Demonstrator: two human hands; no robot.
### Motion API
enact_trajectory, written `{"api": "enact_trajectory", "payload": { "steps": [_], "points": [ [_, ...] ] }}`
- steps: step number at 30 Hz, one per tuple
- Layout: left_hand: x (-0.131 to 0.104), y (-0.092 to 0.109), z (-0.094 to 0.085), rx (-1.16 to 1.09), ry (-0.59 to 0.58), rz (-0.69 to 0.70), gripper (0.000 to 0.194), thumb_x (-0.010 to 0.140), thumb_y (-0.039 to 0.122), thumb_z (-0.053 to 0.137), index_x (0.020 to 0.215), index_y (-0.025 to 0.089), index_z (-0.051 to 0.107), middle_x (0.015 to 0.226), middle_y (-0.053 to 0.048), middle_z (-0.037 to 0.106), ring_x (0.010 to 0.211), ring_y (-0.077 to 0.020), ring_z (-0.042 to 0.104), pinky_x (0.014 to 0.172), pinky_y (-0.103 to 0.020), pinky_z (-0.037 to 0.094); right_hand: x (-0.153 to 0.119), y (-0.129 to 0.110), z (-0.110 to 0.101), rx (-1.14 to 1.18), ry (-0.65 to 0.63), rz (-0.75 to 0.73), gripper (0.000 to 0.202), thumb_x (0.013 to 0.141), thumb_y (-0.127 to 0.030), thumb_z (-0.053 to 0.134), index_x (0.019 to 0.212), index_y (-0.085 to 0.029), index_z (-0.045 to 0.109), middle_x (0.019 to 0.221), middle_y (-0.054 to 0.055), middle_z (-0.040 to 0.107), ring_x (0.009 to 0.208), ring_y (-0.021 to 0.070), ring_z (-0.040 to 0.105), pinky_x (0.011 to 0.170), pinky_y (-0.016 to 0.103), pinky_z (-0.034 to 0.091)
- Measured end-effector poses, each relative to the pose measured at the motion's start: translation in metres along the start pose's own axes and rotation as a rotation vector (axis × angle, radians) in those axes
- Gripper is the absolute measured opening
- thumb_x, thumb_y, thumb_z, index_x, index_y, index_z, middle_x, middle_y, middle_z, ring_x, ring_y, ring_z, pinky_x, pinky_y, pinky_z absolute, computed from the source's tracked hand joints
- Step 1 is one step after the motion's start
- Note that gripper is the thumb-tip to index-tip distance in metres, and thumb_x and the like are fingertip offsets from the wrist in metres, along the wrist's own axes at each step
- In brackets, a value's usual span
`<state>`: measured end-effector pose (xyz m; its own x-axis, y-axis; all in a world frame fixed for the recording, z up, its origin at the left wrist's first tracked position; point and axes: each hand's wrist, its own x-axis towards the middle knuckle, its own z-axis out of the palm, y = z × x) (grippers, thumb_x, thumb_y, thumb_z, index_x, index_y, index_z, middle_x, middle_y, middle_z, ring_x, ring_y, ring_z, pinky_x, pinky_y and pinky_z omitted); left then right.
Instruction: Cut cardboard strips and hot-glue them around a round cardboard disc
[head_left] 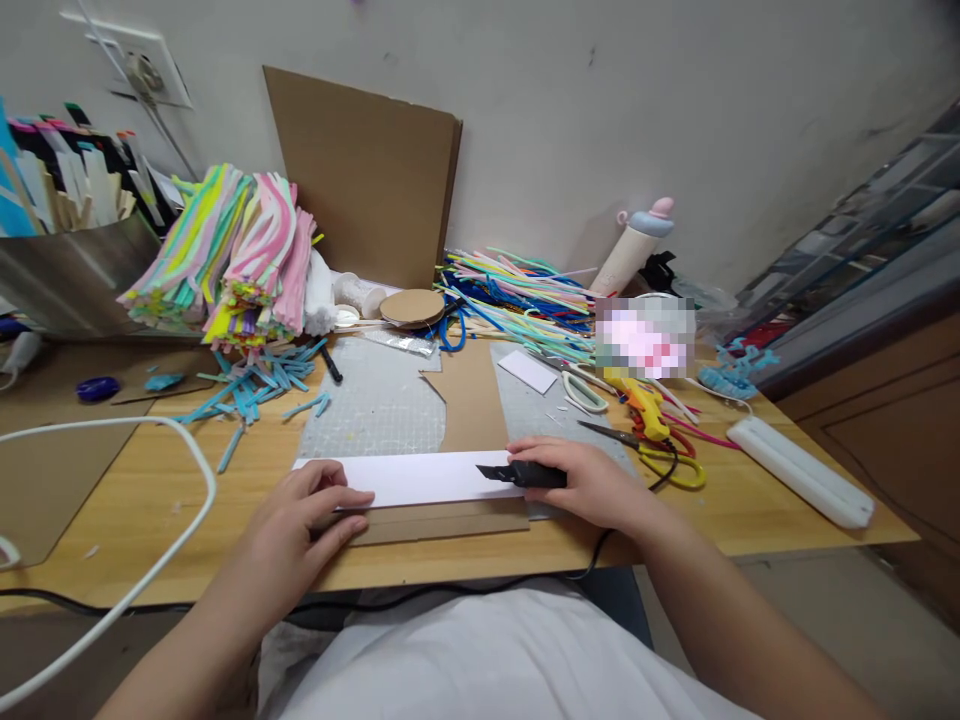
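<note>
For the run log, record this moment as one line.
left hand: on white strip | right hand: holding black knife, blade over strip | under strip: brown cardboard | beyond: small white card

The strip (427,478) is white, the knife (536,474) black, the mat (375,402) gridded grey.

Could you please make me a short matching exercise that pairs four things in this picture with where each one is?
1. Slim black utility knife
2. Long white rectangular strip
3. Large brown cardboard panel
4. Short, thin light-blue pieces

A. Standing against the pale grey wall
B. Scattered left of the gridded grey cutting mat
C. Gripped in the right hand
D. Under fingers of the left hand

Pairs: 1-C, 2-D, 3-A, 4-B.
</note>
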<state>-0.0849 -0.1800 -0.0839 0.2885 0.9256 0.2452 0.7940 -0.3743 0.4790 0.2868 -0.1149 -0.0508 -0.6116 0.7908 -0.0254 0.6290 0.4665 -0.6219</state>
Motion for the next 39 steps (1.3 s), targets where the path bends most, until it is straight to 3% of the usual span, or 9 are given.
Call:
{"api": "enact_trajectory", "payload": {
  "steps": [16, 25, 33, 39],
  "points": [
    [0.000, 0.000, -0.001, -0.010, -0.019, -0.002, 0.021, 0.088, 0.042, 0.059, 0.098, 0.031, 0.073, 0.102, -0.004, 0.056, 0.096, -0.0218, 0.058, 0.082, -0.033, 0.048, 0.002, 0.001, 0.002, -0.010, -0.019, 0.020, 0.040, 0.080, -0.023, 0.068, 0.120, -0.031, 0.068, 0.135, 0.002, 0.063, 0.121, 0.0271, 0.060, 0.104, 0.041, 0.044],
    [0.001, 0.002, -0.001, -0.019, -0.001, -0.001, 0.022, 0.088, 0.042, 0.058, 0.097, 0.030, 0.074, 0.100, -0.004, 0.058, 0.093, -0.0212, 0.059, 0.080, -0.032, 0.049, 0.006, 0.001, -0.014, 0.029, -0.133, 0.000, 0.038, 0.083, -0.025, 0.065, 0.120, -0.033, 0.069, 0.137, -0.002, 0.062, 0.124, 0.0242, 0.059, 0.104, 0.036, 0.045],
    [0.001, 0.004, -0.003, -0.013, -0.008, 0.003, 0.021, 0.088, 0.042, 0.059, 0.098, 0.030, 0.074, 0.101, -0.004, 0.060, 0.095, -0.0212, 0.060, 0.081, -0.031, 0.050, 0.001, -0.008, 0.007, -0.065, 0.019, 0.119, 0.033, 0.079, -0.030, 0.070, 0.112, -0.032, 0.070, 0.134, 0.000, 0.064, 0.116, 0.0288, 0.064, 0.097, 0.042, 0.049],
    [-0.003, -0.007, -0.023, -0.021, -0.107, -0.047, 0.023, 0.081, 0.043, 0.068, 0.098, 0.028, 0.072, 0.113, -0.004, 0.066, 0.105, -0.0239, 0.062, 0.094, -0.037, 0.046, 0.001, -0.003, 0.010, -0.070, 0.015, 0.119, 0.025, 0.080, -0.034, 0.069, 0.105, -0.033, 0.072, 0.133, -0.001, 0.065, 0.112, 0.0305, 0.066, 0.097, 0.044, 0.050]
  ]
}}
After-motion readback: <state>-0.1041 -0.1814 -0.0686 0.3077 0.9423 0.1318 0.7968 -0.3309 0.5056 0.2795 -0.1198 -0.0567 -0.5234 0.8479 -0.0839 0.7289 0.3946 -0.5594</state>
